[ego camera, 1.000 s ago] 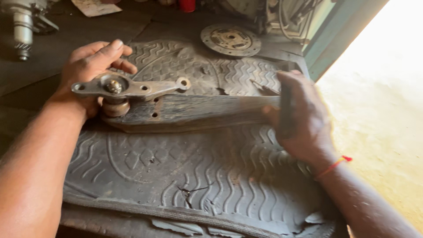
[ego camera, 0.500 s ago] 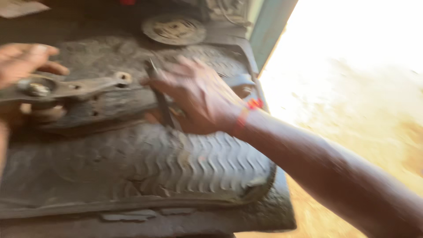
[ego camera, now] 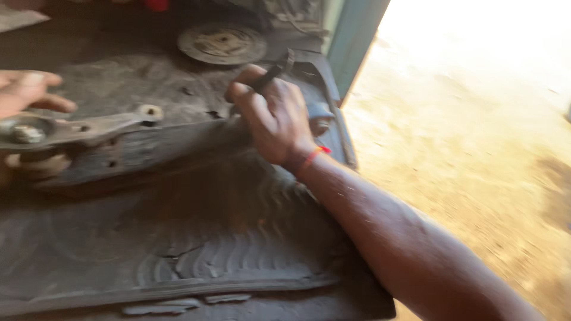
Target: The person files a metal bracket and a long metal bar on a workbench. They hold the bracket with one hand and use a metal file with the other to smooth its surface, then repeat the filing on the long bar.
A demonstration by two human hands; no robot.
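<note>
The right hand (ego camera: 275,122) is clenched around a dark, slim tool (ego camera: 275,72), seemingly a spanner, whose end sticks up past the knuckles toward the back of the bench; the blur keeps me from telling its head. The fist sits at the near end of a long, dark metal arm (ego camera: 160,145) that lies across a ribbed rubber mat (ego camera: 238,238), probably there to cushion the part and keep it from sliding on the bench. At the far left edge the left hand (ego camera: 27,89) rests behind the arm's other end, fingers curled loosely against it as if bracing it; whether it truly grips I cannot tell. On that end sits a flat grey bracket (ego camera: 89,126) with a bolt (ego camera: 27,133) through it and a bush beneath. Behind the mat lies a round clutch disc (ego camera: 221,43). A pale sheet, perhaps paper, shows at the top left corner (ego camera: 18,18), and something small and red (ego camera: 157,5) stands at the top edge.
</note>
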